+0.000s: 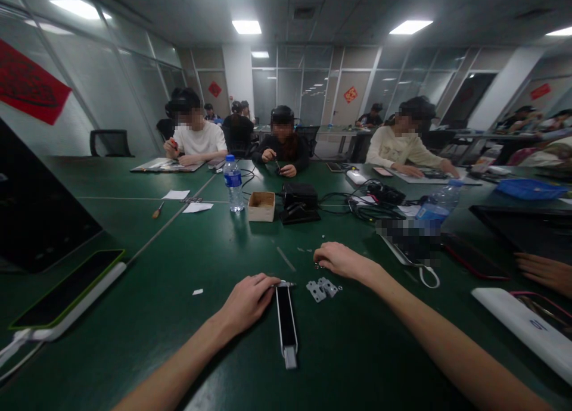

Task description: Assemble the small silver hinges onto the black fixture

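Nearest us: forearms (185, 357) over glossy green table (232, 378); on it, slim black-and-white bar (286, 318), left hand (247, 301) touching its far end, fingers together. Right hand (342, 261), fingers curled, near metal plates (322, 289); we can't tell either's pinch. Glass walls (116, 89) beyond.

Digits 0 and 1 on white device (522, 321), red door sign (351, 95), characters unclear

Hands (251, 299) near grey plates (321, 289)
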A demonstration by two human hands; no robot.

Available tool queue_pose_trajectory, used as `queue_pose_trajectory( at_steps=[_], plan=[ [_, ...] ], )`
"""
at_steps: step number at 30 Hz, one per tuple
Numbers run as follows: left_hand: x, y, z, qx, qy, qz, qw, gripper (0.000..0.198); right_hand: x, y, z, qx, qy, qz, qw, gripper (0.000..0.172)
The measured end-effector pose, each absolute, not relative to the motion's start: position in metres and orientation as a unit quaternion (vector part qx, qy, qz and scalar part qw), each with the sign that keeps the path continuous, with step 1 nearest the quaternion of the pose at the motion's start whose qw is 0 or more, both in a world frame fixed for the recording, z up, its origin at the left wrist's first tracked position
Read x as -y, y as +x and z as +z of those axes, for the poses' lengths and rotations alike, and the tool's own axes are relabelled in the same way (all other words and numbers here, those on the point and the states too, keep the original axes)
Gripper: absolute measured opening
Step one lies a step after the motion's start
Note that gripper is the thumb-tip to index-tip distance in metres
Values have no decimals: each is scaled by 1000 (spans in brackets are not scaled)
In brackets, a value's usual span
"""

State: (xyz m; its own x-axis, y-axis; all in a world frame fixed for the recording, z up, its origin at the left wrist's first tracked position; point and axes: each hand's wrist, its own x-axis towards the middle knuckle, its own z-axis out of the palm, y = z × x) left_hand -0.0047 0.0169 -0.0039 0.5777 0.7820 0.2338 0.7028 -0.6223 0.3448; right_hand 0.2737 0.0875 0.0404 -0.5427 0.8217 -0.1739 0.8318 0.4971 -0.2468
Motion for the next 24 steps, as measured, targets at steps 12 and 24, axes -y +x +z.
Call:
queue_pose_trajectory(
  at_steps=[12,24],
  plan=[
    [-18,-5,-6,-422,882,181,102,28,-93,275,36,-838,521,-161,19,19],
    [-18,-5,-7,-420,882,188,105,28,-87,276,49,-819,538,-191,55,16]
  ],
)
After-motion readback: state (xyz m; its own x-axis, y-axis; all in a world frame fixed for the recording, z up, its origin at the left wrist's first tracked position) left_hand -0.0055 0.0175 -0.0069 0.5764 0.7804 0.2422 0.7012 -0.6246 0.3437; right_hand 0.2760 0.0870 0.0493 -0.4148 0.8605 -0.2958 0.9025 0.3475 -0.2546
